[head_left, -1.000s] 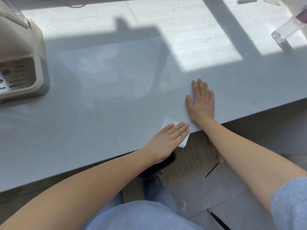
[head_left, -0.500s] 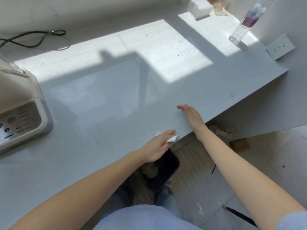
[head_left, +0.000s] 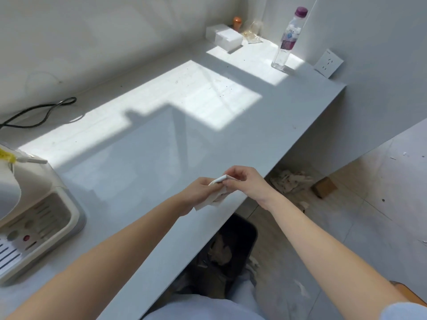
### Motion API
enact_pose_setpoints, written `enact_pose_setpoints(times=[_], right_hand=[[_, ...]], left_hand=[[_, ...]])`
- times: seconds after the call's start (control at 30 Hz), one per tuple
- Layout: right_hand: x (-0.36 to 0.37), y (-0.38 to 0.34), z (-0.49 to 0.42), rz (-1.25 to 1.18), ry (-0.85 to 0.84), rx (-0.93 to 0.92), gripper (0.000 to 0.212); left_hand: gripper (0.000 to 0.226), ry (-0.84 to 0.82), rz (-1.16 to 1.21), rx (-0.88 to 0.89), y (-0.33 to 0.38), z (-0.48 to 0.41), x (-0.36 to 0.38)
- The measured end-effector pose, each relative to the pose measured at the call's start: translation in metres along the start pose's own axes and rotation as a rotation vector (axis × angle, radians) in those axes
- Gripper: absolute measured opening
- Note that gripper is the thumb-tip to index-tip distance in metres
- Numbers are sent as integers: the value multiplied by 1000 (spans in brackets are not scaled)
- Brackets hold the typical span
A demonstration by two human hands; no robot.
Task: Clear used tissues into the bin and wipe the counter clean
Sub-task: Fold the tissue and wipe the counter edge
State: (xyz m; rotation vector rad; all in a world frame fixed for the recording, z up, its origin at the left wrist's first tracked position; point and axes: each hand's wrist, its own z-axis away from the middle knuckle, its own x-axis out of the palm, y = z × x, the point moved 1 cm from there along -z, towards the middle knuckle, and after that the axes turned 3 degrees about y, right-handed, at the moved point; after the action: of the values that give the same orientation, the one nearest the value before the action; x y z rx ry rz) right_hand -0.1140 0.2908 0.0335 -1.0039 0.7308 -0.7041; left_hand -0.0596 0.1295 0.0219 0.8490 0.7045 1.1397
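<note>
left hand (head_left: 198,190), right hand (head_left: 245,181) pinch tissue (head_left: 209,202); bin (head_left: 250,230) below counter (head_left: 150,172) edge; bottle (head_left: 287,40) far.

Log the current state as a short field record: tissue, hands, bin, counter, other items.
tissue: crumpled, held over the counter's front edge
left hand: grips the tissue
right hand: pinches its upper end
bin: black, on the floor, partly under the counter, crumpled waste inside
counter: dark specks in the sunlit patch
other: bottle, white box, appliance, cable
</note>
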Motion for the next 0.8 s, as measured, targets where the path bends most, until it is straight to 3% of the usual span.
enact_pose_setpoints(times=[0.17,0.27,0.4,0.5,0.57,0.67,0.8], right_hand=[[22,-8,-6,114,204,-34,7],[47,-12,-4,243,311,-177,12],[84,-11,7,449,285,-344,5],[102,-3,17,503,240,-362,12],[110,6,22,485,163,-343,21],[114,14,28,349,60,-325,24],[111,16,23,225,-9,-224,22]], left_hand=[[27,24,228,-49,-19,20,-13],[28,104,327,-67,-24,29,-19],[28,270,641,-142,-22,38,-24],[29,346,954,-234,-30,41,-34],[31,314,918,-232,-37,46,-39],[23,321,665,-163,-50,51,-40],[30,581,467,-6,-56,56,-42]])
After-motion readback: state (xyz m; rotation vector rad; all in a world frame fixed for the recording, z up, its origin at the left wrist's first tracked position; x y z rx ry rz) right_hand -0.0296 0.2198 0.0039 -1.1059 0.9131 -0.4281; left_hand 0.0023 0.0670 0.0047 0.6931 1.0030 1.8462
